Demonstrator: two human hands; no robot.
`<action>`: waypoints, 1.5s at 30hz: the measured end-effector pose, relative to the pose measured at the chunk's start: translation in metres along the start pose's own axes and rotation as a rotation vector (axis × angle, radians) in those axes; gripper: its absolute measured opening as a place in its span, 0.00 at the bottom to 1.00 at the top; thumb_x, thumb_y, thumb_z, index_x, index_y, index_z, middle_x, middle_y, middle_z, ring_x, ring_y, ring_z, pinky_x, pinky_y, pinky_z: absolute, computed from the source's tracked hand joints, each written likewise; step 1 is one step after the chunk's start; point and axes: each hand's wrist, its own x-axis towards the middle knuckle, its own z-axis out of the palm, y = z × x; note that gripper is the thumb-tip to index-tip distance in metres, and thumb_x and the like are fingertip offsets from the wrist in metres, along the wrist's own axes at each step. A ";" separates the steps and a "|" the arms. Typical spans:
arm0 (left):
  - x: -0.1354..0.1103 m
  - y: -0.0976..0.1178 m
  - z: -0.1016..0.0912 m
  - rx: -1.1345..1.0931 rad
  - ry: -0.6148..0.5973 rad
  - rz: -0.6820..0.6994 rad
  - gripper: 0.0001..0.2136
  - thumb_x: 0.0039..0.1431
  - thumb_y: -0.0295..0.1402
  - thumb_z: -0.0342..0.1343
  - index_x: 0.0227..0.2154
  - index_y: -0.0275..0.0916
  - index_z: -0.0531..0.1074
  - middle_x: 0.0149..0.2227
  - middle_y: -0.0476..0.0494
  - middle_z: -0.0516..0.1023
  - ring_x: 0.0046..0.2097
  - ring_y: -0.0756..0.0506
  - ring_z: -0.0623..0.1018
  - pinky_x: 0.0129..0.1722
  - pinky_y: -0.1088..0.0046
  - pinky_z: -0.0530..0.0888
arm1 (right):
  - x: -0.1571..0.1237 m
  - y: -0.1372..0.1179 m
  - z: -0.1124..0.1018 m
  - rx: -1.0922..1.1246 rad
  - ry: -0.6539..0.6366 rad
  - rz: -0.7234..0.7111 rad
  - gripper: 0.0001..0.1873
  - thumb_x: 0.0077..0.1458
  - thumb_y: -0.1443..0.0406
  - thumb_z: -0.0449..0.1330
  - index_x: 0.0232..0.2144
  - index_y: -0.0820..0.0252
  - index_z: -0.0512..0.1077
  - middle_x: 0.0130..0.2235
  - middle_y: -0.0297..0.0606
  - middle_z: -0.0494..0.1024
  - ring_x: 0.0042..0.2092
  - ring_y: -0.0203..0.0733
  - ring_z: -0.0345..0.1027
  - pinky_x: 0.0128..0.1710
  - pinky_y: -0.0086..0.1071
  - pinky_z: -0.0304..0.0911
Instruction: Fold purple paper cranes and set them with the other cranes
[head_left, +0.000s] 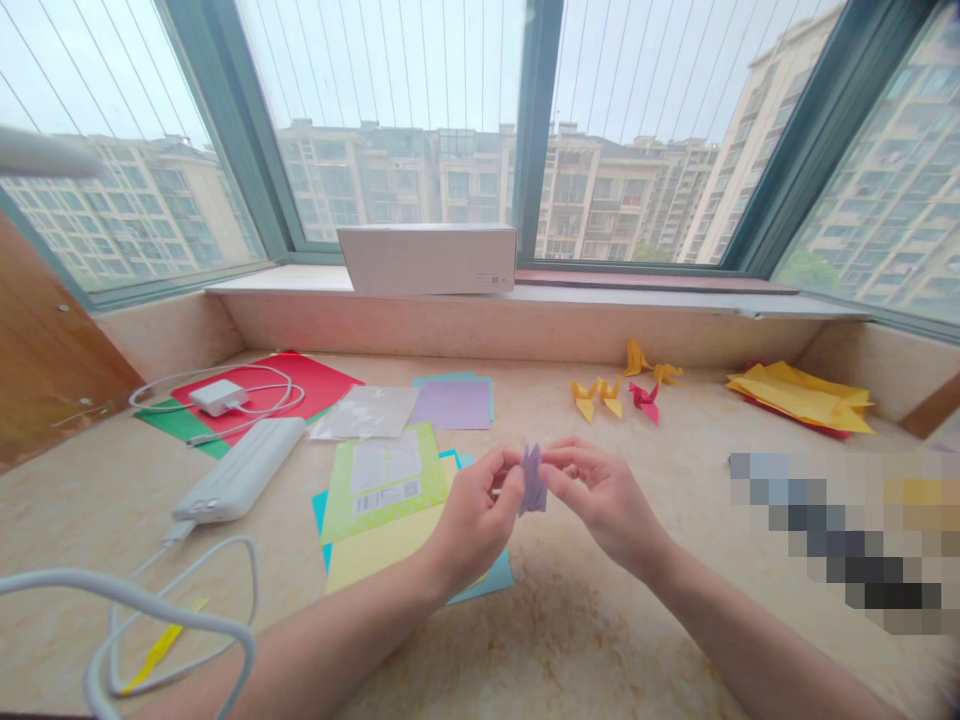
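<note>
A small piece of folded purple origami paper (pixel 533 482) is held up between both hands above the stone counter. My left hand (pixel 484 505) pinches its left side between thumb and fingers. The fingertips of my right hand (pixel 600 490) close on its right edge. Pointed upper tips show on the fold; its sides are partly covered by the fingers. Beyond the hands stand several yellow paper cranes (pixel 598 398) and one red paper crane (pixel 645 400). Left of my left hand lie a green patterned packet (pixel 427 470) and pale yellow paper (pixel 375 555).
Purple sheets (pixel 454 403), a clear plastic sleeve (pixel 365 412) and red paper (pixel 322 375) lie at the back left. A white power bank (pixel 244 470), charger (pixel 219 397) and looping cables (pixel 180 620) occupy the left. Yellow paper (pixel 802 395) is stacked at right. A white box (pixel 427 258) stands on the sill.
</note>
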 end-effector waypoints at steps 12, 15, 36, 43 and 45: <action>0.002 -0.004 -0.001 0.015 0.047 -0.015 0.16 0.64 0.44 0.55 0.35 0.34 0.76 0.31 0.42 0.80 0.31 0.47 0.77 0.31 0.74 0.72 | 0.001 0.001 0.000 0.103 -0.041 0.052 0.11 0.56 0.58 0.64 0.35 0.58 0.81 0.38 0.40 0.78 0.36 0.41 0.72 0.34 0.34 0.70; 0.002 -0.003 -0.001 0.012 0.051 -0.025 0.17 0.63 0.45 0.56 0.35 0.34 0.75 0.31 0.41 0.80 0.31 0.47 0.77 0.30 0.74 0.72 | 0.001 0.000 0.000 0.121 -0.038 0.045 0.09 0.56 0.60 0.63 0.34 0.57 0.82 0.38 0.39 0.77 0.36 0.41 0.72 0.35 0.34 0.70; 0.002 0.001 -0.004 0.088 0.027 -0.050 0.11 0.62 0.37 0.57 0.36 0.33 0.77 0.34 0.40 0.82 0.33 0.47 0.79 0.30 0.75 0.72 | 0.003 -0.002 -0.003 0.194 -0.073 0.081 0.10 0.57 0.58 0.64 0.33 0.56 0.82 0.36 0.39 0.76 0.39 0.42 0.70 0.35 0.32 0.66; 0.002 -0.002 -0.003 0.086 0.040 -0.051 0.11 0.62 0.38 0.57 0.35 0.34 0.77 0.33 0.42 0.81 0.32 0.47 0.79 0.29 0.76 0.72 | 0.004 0.005 -0.004 0.154 -0.043 0.063 0.11 0.56 0.56 0.65 0.31 0.56 0.82 0.37 0.38 0.76 0.39 0.42 0.71 0.39 0.36 0.66; 0.002 -0.003 -0.003 0.079 0.036 -0.053 0.12 0.62 0.39 0.57 0.36 0.34 0.76 0.33 0.41 0.81 0.32 0.47 0.79 0.29 0.76 0.72 | 0.003 0.005 -0.004 0.125 -0.042 0.058 0.11 0.55 0.56 0.66 0.32 0.56 0.82 0.36 0.38 0.76 0.39 0.42 0.71 0.40 0.36 0.65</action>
